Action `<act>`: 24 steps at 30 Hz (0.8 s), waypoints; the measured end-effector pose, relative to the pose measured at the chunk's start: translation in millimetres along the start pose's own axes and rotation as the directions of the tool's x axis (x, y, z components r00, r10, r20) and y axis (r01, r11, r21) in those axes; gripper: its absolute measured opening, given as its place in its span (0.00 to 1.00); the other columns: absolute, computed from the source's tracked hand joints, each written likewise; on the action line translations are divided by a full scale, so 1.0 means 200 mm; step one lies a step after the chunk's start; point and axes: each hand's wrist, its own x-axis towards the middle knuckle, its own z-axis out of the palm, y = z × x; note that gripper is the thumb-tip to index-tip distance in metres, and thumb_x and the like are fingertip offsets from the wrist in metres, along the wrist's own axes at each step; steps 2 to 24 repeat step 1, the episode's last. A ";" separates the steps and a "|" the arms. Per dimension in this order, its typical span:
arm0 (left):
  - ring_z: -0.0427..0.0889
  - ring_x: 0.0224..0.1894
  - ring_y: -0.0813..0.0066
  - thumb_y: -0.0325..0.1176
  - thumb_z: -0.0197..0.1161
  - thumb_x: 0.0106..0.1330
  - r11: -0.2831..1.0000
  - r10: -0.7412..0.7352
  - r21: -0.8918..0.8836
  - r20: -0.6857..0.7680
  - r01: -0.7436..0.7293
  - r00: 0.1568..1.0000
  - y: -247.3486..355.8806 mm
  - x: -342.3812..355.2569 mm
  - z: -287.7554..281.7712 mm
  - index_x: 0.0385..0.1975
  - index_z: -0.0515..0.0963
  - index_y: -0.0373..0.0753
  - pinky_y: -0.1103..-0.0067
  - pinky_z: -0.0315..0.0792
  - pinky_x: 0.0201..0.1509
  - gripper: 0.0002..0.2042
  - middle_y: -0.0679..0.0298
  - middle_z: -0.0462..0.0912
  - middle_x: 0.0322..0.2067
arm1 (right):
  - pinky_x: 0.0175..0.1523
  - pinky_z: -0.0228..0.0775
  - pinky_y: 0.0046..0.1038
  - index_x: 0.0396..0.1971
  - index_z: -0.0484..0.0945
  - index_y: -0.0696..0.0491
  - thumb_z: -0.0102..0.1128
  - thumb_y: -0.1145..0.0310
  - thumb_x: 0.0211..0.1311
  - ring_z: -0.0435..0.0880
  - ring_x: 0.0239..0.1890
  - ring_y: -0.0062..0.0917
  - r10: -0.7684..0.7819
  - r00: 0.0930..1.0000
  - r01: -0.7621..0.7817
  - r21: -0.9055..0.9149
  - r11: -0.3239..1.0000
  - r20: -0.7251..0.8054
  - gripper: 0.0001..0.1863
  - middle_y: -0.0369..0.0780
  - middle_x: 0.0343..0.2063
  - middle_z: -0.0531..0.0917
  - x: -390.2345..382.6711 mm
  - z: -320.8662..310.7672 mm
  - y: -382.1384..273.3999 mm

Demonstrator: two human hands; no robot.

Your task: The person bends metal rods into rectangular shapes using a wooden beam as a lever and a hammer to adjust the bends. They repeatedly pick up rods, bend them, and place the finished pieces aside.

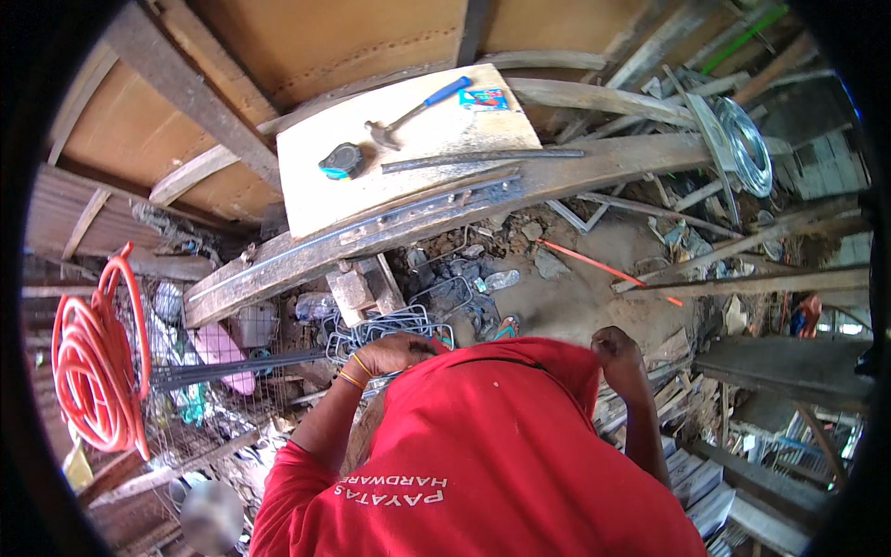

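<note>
My left hand (394, 354) is at the left edge of the red shirt (501, 436) I wear, a yellow band on its wrist. Its fingertips run into shadow by the cloth, so their grip is hidden. On the other side, my right hand (616, 353) is closed at the shirt's lifted hem, the cloth apparently pinched in its fingers. Several bent steel bar stirrups (394, 325) lie just beyond my left hand. Farther off, a blue-handled claw hammer (418, 111), a black and teal tape measure (342, 161) and a dark metal bar (483, 160) rest on a pale board (306, 200).
A thick wooden beam (603, 167) runs along the board's near side, with a thin steel rod (371, 223) on it. An orange hose coil (97, 362) hangs at left beside wire mesh. A silvery wire coil (742, 148) hangs at right. Rubble and scrap wood cover the ground.
</note>
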 end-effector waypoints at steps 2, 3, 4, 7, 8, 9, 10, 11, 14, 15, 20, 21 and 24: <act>0.82 0.55 0.65 0.44 0.63 0.70 0.999 0.033 -0.029 -0.096 -0.036 0.995 0.02 0.00 -0.01 0.57 0.79 0.34 0.71 0.73 0.62 0.23 0.54 0.85 0.53 | 0.46 0.73 0.27 0.41 0.83 0.56 0.66 0.65 0.63 0.81 0.36 0.25 -0.158 0.987 0.154 -0.263 0.952 0.006 0.11 0.36 0.29 0.82 0.00 -0.03 -0.06; 0.82 0.55 0.65 0.44 0.63 0.70 0.999 0.033 -0.029 -0.096 -0.036 0.995 0.02 0.00 -0.01 0.57 0.79 0.34 0.71 0.73 0.62 0.23 0.54 0.85 0.53 | 0.46 0.73 0.27 0.41 0.83 0.56 0.66 0.65 0.63 0.81 0.36 0.25 -0.158 0.987 0.154 -0.263 0.952 0.006 0.11 0.36 0.29 0.82 0.00 -0.03 -0.06; 0.82 0.55 0.65 0.44 0.63 0.70 0.999 0.033 -0.029 -0.096 -0.036 0.995 0.02 0.00 -0.01 0.57 0.79 0.34 0.71 0.73 0.62 0.23 0.54 0.85 0.53 | 0.46 0.73 0.27 0.41 0.83 0.56 0.66 0.65 0.63 0.81 0.36 0.25 -0.158 0.987 0.154 -0.263 0.952 0.006 0.11 0.36 0.29 0.82 0.00 -0.03 -0.06; 0.82 0.55 0.65 0.44 0.63 0.70 0.999 0.033 -0.029 -0.096 -0.036 0.995 0.02 0.00 -0.01 0.57 0.79 0.34 0.71 0.73 0.62 0.23 0.54 0.85 0.53 | 0.46 0.73 0.27 0.41 0.83 0.56 0.66 0.65 0.63 0.81 0.36 0.25 -0.158 0.987 0.154 -0.263 0.952 0.006 0.11 0.36 0.29 0.82 0.00 -0.03 -0.06; 0.82 0.55 0.65 0.44 0.63 0.70 0.999 0.033 -0.029 -0.096 -0.036 0.995 0.02 0.00 -0.01 0.57 0.79 0.34 0.71 0.73 0.62 0.23 0.54 0.85 0.53 | 0.46 0.73 0.27 0.41 0.83 0.56 0.66 0.65 0.63 0.81 0.36 0.25 -0.158 0.987 0.154 -0.263 0.952 0.006 0.11 0.36 0.29 0.82 0.00 -0.03 -0.06; 0.82 0.55 0.65 0.44 0.63 0.70 0.999 0.033 -0.029 -0.096 -0.036 0.995 0.02 0.00 -0.01 0.57 0.79 0.34 0.71 0.73 0.62 0.23 0.54 0.85 0.53 | 0.46 0.73 0.27 0.41 0.83 0.56 0.66 0.65 0.63 0.81 0.36 0.25 -0.158 0.987 0.154 -0.263 0.952 0.006 0.11 0.36 0.29 0.82 0.00 -0.03 -0.06; 0.82 0.55 0.65 0.44 0.63 0.70 0.999 0.033 -0.029 -0.096 -0.036 0.995 0.02 0.00 -0.01 0.57 0.79 0.34 0.71 0.73 0.62 0.23 0.54 0.85 0.53 | 0.46 0.73 0.27 0.41 0.83 0.56 0.66 0.65 0.63 0.81 0.36 0.25 -0.158 0.987 0.154 -0.263 0.952 0.006 0.11 0.36 0.29 0.82 0.00 -0.03 -0.06; 0.82 0.55 0.65 0.44 0.63 0.70 0.999 0.033 -0.029 -0.096 -0.036 0.995 0.02 0.00 -0.01 0.57 0.79 0.34 0.71 0.73 0.62 0.23 0.54 0.85 0.53 | 0.46 0.73 0.27 0.41 0.83 0.56 0.66 0.65 0.63 0.81 0.36 0.25 -0.158 0.987 0.154 -0.263 0.952 0.006 0.11 0.36 0.29 0.82 0.00 -0.03 -0.06; 0.82 0.55 0.65 0.44 0.63 0.70 0.999 0.033 -0.029 -0.096 -0.036 0.995 0.02 0.00 -0.01 0.57 0.79 0.34 0.71 0.73 0.62 0.23 0.54 0.85 0.53 | 0.46 0.73 0.27 0.41 0.83 0.56 0.66 0.65 0.63 0.81 0.36 0.25 -0.158 0.987 0.154 -0.263 0.952 0.006 0.11 0.36 0.29 0.82 0.00 -0.03 -0.06; 0.82 0.55 0.65 0.44 0.63 0.70 0.999 0.033 -0.029 -0.096 -0.036 0.995 0.02 0.00 -0.01 0.57 0.79 0.34 0.71 0.73 0.62 0.23 0.54 0.85 0.53 | 0.46 0.73 0.27 0.41 0.83 0.56 0.66 0.65 0.63 0.81 0.36 0.25 -0.158 0.987 0.154 -0.263 0.952 0.006 0.11 0.36 0.29 0.82 0.00 -0.03 -0.06; 0.82 0.55 0.65 0.44 0.63 0.70 0.999 0.033 -0.029 -0.096 -0.036 0.995 0.02 0.00 -0.01 0.57 0.79 0.34 0.71 0.73 0.62 0.23 0.54 0.85 0.53 | 0.46 0.73 0.27 0.41 0.83 0.56 0.66 0.65 0.63 0.81 0.36 0.25 -0.158 0.987 0.154 -0.263 0.952 0.006 0.11 0.36 0.29 0.82 0.00 -0.03 -0.06; 0.82 0.55 0.65 0.44 0.63 0.70 0.999 0.033 -0.029 -0.096 -0.036 0.995 0.02 0.00 -0.01 0.57 0.79 0.34 0.71 0.73 0.62 0.23 0.54 0.85 0.53 | 0.46 0.73 0.27 0.41 0.83 0.56 0.66 0.65 0.63 0.81 0.36 0.25 -0.158 0.987 0.154 -0.263 0.952 0.006 0.11 0.36 0.29 0.82 0.00 -0.03 -0.06; 0.82 0.55 0.65 0.44 0.63 0.70 0.999 0.033 -0.029 -0.096 -0.036 0.995 0.02 0.00 -0.01 0.57 0.79 0.34 0.71 0.73 0.62 0.23 0.54 0.85 0.53 | 0.46 0.73 0.27 0.41 0.83 0.56 0.66 0.65 0.63 0.81 0.36 0.25 -0.158 0.987 0.154 -0.263 0.952 0.006 0.11 0.36 0.29 0.82 0.00 -0.03 -0.06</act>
